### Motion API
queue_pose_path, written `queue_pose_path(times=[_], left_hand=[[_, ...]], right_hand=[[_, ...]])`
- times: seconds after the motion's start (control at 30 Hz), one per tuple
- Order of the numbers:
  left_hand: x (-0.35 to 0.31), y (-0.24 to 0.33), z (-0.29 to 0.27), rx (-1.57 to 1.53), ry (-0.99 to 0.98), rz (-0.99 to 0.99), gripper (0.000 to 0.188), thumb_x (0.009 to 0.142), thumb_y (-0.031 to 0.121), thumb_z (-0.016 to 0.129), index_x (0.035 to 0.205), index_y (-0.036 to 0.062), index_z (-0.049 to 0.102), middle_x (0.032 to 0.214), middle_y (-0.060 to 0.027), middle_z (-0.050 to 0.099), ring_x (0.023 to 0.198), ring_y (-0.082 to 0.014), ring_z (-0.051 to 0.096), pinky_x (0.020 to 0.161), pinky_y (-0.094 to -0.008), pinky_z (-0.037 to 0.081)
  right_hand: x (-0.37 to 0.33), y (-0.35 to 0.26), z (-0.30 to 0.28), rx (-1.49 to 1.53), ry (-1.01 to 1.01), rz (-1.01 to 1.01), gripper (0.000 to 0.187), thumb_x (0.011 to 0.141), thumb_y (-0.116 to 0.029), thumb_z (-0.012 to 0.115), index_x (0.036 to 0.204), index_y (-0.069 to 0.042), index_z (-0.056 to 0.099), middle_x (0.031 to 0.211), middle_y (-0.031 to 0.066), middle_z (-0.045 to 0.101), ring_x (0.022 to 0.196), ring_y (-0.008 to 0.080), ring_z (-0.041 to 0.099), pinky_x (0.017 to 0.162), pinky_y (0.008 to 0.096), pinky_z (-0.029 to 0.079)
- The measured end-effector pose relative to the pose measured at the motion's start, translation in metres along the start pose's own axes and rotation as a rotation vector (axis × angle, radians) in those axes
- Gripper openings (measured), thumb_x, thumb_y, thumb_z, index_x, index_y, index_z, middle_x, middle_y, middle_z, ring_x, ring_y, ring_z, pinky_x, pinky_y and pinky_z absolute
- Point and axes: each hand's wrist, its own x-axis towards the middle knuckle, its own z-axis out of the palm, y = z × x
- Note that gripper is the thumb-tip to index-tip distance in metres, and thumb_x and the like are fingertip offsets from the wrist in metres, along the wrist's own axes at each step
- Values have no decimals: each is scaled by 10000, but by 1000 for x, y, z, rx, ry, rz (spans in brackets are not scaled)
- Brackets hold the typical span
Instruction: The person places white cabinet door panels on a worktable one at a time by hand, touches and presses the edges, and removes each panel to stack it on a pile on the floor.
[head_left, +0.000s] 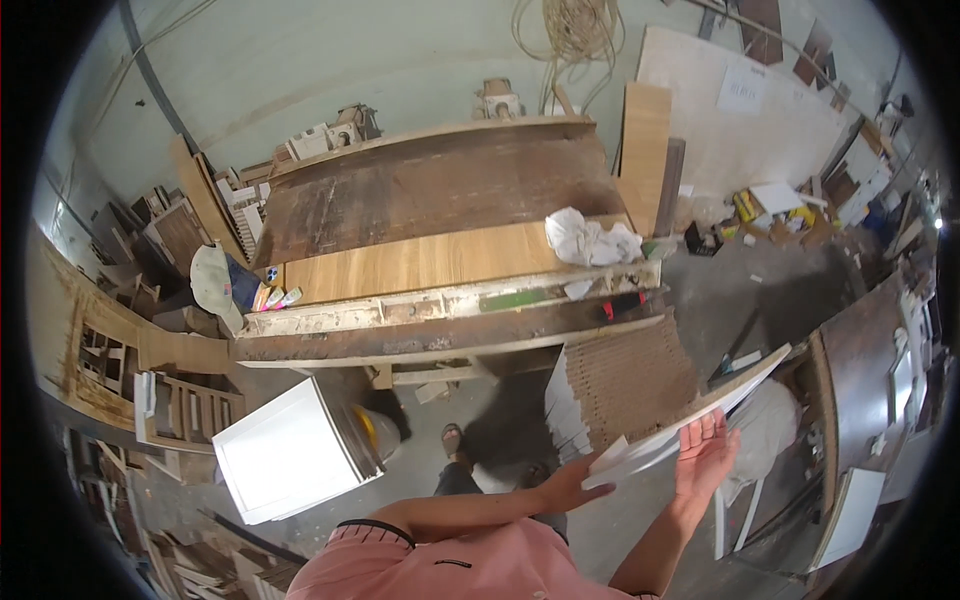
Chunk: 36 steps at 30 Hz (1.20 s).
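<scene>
Ahead of my body on the right, a white panel (pixel 655 446) slants up to the right, seen almost along its edge. My left hand (pixel 570 486) is at its near left end, thumb below the edge and the other fingers partly hidden. Farther along, my right hand (pixel 704 462) is open, palm up, fingers stretched toward the panel's edge; whether it bears weight I cannot tell. Just beyond the panel stands a stack of thin boards (pixel 630 380) with a brown top and a pale side.
A long workbench (pixel 420 345) crosses ahead, with a wood-grain board (pixel 420 262), white cloth (pixel 590 238) and cap (pixel 212 284) on it. White panels (pixel 290 455) stand at left. A dark-topped table (pixel 870 350) and a pale covered bundle (pixel 765 435) stand right.
</scene>
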Motion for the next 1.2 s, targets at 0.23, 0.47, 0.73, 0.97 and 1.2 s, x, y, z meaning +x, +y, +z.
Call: queue_pose_path(times=[0.23, 0.47, 0.73, 0.97, 1.2], left_hand=[[22, 81, -144, -413, 501, -176, 369, 995, 363, 616, 1113, 17, 669, 888, -10, 636, 873, -104, 543, 790, -307, 475], [-25, 108, -318, -1072, 755, 121, 371, 989, 386, 618, 1125, 40, 622, 970, -30, 635, 860, -164, 615, 801, -338, 509], [-82, 50, -451, -319, 1231, 444, 484, 1002, 356, 476, 1299, -25, 509, 1257, -128, 601, 1164, -285, 582, 1030, -416, 439], [-203, -32, -607, -1026, 1131, 329, 484, 933, 524, 550, 1096, 71, 606, 1214, -127, 633, 1151, -266, 571, 1002, -431, 446], [-201, -65, -655, -218, 1103, -654, 528, 981, 396, 508, 1345, 19, 573, 1374, -132, 567, 1256, -272, 522, 1052, -377, 408]], right_hand=[[-5, 66, 115, -876, 20, -255, 583, 1017, -339, 508, 1461, 21, 393, 1416, 163, 525, 1305, 261, 502, 1093, 416, 379], [-50, 217, -56, -1194, 794, -194, 615, 1018, -399, 505, 1436, 47, 430, 1463, 205, 456, 1334, 347, 445, 1130, 412, 321], [49, 262, 29, -743, 307, -7, 665, 1032, -503, 417, 1392, 53, 480, 1339, 164, 562, 1189, 289, 544, 1031, 363, 413], [190, 275, 105, -1035, 27, -182, 437, 1019, -296, 530, 1201, 93, 613, 1085, 145, 689, 963, 202, 631, 862, 326, 500], [308, 323, 203, -1271, -298, 31, 337, 973, -147, 529, 1247, 36, 602, 1090, 141, 704, 1013, 202, 641, 910, 328, 483]])
